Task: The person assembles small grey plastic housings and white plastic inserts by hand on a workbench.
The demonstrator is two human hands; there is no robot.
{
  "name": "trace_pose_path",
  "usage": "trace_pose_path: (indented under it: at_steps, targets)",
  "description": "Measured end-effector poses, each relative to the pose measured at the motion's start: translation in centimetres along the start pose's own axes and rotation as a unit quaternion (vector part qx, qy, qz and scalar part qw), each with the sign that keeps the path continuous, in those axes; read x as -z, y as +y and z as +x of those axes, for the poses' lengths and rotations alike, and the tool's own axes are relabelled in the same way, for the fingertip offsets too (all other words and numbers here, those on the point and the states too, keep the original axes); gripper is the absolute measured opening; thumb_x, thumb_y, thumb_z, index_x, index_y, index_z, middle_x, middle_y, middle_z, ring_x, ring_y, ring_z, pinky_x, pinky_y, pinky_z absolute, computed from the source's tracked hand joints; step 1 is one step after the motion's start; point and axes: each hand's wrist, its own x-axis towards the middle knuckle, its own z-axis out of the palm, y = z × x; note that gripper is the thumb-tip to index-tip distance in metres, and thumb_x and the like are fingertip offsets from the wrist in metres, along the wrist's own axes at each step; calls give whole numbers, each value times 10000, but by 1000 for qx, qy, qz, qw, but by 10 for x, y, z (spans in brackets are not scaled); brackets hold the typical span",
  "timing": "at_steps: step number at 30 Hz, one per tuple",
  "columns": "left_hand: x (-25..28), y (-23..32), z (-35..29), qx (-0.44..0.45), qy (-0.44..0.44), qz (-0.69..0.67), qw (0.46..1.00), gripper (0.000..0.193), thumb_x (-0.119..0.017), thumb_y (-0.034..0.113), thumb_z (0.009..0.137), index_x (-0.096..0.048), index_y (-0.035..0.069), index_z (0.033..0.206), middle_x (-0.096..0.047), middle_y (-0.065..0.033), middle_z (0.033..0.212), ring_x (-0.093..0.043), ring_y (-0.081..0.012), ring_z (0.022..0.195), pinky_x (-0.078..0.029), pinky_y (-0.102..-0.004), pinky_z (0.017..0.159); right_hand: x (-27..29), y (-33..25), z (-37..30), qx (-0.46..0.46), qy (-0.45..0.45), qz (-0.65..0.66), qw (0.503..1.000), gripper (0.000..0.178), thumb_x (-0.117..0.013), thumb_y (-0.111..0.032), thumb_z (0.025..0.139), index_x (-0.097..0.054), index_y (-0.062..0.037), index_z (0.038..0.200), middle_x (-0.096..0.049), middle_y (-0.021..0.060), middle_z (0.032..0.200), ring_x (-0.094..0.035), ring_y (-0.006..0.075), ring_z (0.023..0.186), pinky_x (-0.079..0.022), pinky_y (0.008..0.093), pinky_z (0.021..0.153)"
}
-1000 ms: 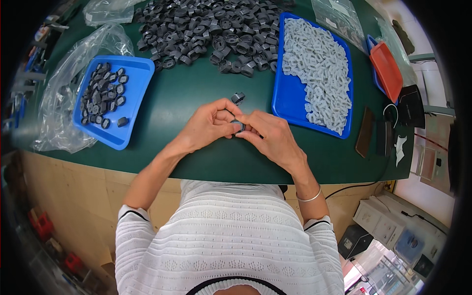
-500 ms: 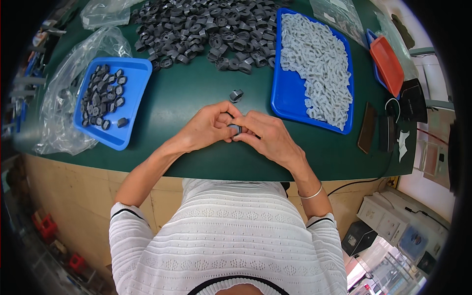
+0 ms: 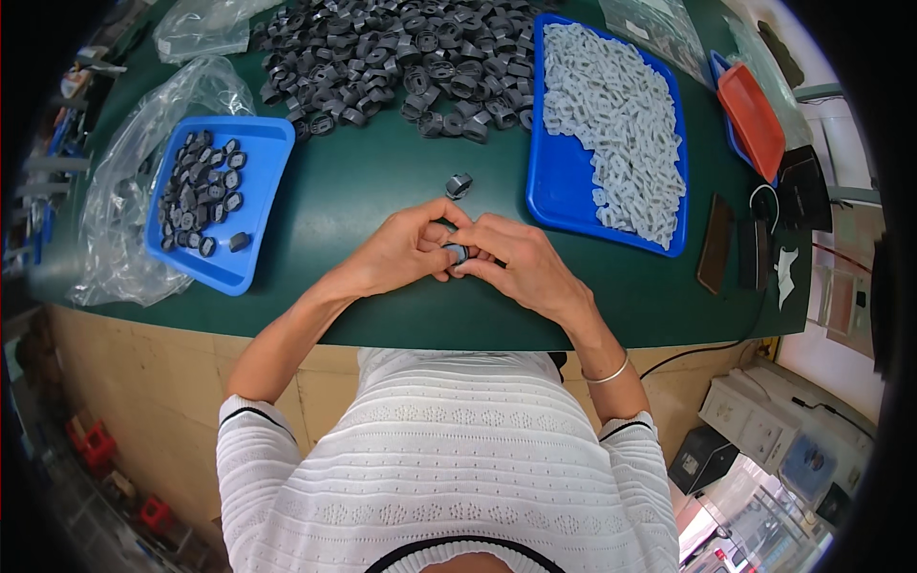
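My left hand (image 3: 406, 250) and my right hand (image 3: 516, 256) meet over the green table, both closed on one small dark ring-shaped plastic part (image 3: 458, 254). A pale grey piece shows inside it, under my thumb; the fingers hide much of the rest. Just beyond my fingertips lies a single loose black plastic part (image 3: 458, 185). Farther back spreads a big heap of black plastic parts (image 3: 401, 67). To the right, a blue tray (image 3: 559, 191) carries many pale grey plastic pieces (image 3: 611, 124). On the left, another blue tray (image 3: 263, 158) holds several dark parts with lighter centres (image 3: 201, 191).
Clear plastic bags (image 3: 115, 220) lie around the left tray and at the back. A red tray (image 3: 752, 119) rests at the far right, with a brown phone-like slab (image 3: 714, 244) nearer. The green table's front edge (image 3: 420, 348) runs close to my body.
Both hands stay almost in place around the part, with only slight finger movement. More of the pale grey piece shows. The view has shifted slightly.
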Motion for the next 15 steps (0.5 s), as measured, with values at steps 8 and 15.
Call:
trace_pose_path:
  at_steps: [8, 15]
  targets:
    - [-4, 3, -5, -22, 1, 78, 997, 240, -541, -38, 884, -499, 9, 1115, -652, -49, 884, -599, -90, 743, -500, -253, 650, -3, 0, -2, 73, 20, -68, 995, 281, -735, -61, 754, -641, -42, 1019, -594, 80, 808, -584, 211, 692, -475, 312, 610]
    - [-22, -6, -8, -93, 123, -31, 988, 153, -551, 114, 953, -527, 11, 1064, -666, -51, 815, -616, -105, 699, -496, -237, 637, 4, 3, 0, -132, 9, 94, 987, 174, -684, -63, 835, -638, 1, 990, -594, 47, 817, -570, 111, 696, -476, 263, 582]
